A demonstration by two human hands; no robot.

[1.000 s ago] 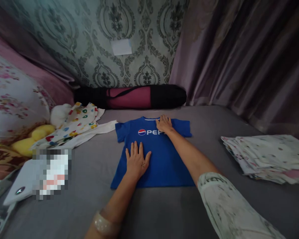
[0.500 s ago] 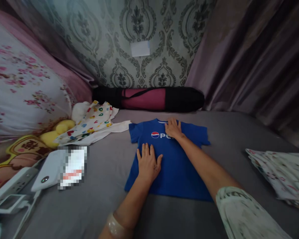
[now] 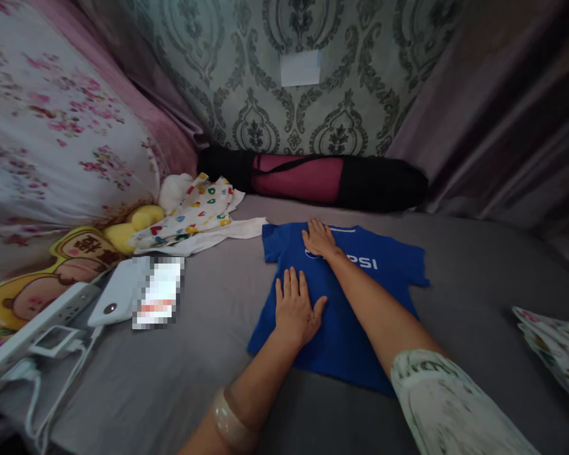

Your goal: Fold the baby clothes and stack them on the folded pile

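Note:
A blue T-shirt (image 3: 355,316) with white Pepsi lettering lies spread flat on the grey sheet (image 3: 203,341), its neckline toward the wall. My left hand (image 3: 295,309) rests flat on the shirt's lower left part, fingers spread. Higher up, near the left shoulder and collar, my right hand (image 3: 320,239) presses on the fabric with its fingers extended. It covers part of the logo and the first letters. My right forearm crosses over the middle of the shirt.
White clothes with coloured hearts (image 3: 194,215) lie at the left by a yellow plush toy (image 3: 123,237). Nearer are a white phone (image 3: 118,294) and a power strip (image 3: 71,306) with cables. A black and pink rolled bag (image 3: 298,180) lies along the wall. Folded floral cloth (image 3: 559,354) sits at right.
My right hand has slid left across the shirt's top, from right of the collar to its left, uncovering the last letters. The view has turned left. My left hand stays on the shirt.

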